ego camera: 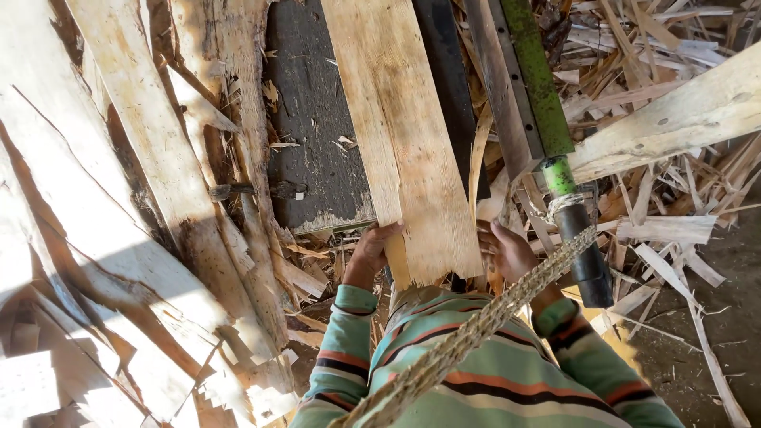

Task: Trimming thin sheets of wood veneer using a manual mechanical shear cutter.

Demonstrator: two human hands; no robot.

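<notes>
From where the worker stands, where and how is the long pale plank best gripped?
At its near end, one hand on each long edge, coming in from the sides. The plank runs lengthwise away from the body, so only that end is close. The left hand and right hand sit there now. Its near edge looks splintered, so probably avoid it.

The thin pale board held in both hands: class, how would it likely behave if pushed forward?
The board looks thin, so probably light and slightly bendy. Its splintered near end, between the left hand and right hand, suggests it may crack. It lies flat on the dark bed, so it should slide.
</notes>
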